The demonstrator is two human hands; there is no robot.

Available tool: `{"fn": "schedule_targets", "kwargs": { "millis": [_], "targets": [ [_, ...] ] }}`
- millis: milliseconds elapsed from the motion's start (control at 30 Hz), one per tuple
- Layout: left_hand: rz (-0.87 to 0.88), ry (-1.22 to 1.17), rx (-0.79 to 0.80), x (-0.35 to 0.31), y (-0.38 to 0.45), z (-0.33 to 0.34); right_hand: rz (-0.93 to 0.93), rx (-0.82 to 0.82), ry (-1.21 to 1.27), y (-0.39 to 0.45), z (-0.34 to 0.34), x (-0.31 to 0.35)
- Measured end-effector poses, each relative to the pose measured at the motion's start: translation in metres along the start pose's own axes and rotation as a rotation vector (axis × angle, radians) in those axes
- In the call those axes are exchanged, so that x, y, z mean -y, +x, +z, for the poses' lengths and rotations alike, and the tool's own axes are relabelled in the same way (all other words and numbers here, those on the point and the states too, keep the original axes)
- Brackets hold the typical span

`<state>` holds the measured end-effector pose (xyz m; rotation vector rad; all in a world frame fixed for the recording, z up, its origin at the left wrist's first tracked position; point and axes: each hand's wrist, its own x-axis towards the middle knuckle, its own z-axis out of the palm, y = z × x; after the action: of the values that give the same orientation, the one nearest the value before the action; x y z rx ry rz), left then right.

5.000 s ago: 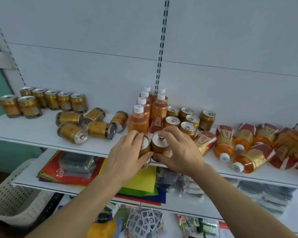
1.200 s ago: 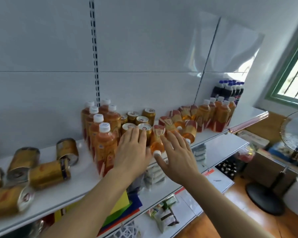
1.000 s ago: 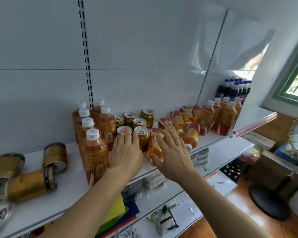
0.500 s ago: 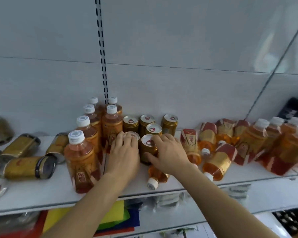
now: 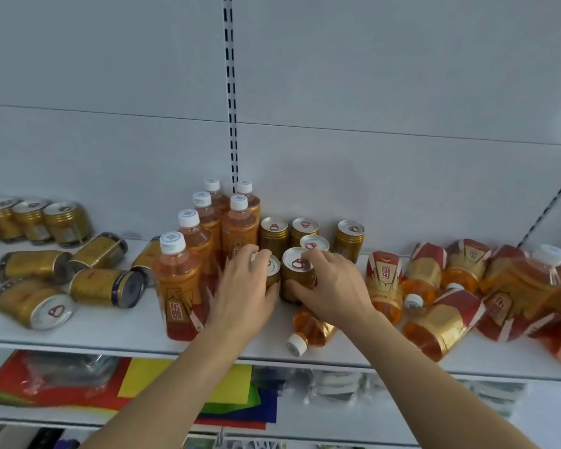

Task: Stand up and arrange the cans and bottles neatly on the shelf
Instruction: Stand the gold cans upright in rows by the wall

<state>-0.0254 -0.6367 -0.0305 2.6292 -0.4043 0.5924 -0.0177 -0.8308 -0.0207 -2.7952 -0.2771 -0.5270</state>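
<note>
While each of the hands grips one upright can, left hand (image 5: 245, 298) on left can (image 5: 270, 270), right hand (image 5: 329, 291) on right can (image 5: 297, 277), side by side mid-shelf (image 5: 110, 325); fallen bottle (image 5: 308, 328) lies beneath right wrist, cap outward.

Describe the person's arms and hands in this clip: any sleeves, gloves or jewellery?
Both forearms are bare up to the bottom edge of the picture, with no sleeve in view. The left hand and right hand wear no gloves. No watch, bracelet or ring shows on the wrists or on the fingers that can be seen. Nails look short and unpainted.
</note>
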Motion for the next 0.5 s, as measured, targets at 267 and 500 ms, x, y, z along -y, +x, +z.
{"fn": "schedule_targets", "kwargs": {
  "millis": [267, 500],
  "targets": [
    [0.097, -0.062, -0.205, -0.016, -0.014, -0.046, -0.152, -0.314, 0.212, -0.01, -0.016, 0.006],
    [0.153, -0.055, -0.343, 0.005, -0.048, -0.083, -0.282, -0.451, 0.191, -0.033, -0.028, 0.049]
  ]
}}
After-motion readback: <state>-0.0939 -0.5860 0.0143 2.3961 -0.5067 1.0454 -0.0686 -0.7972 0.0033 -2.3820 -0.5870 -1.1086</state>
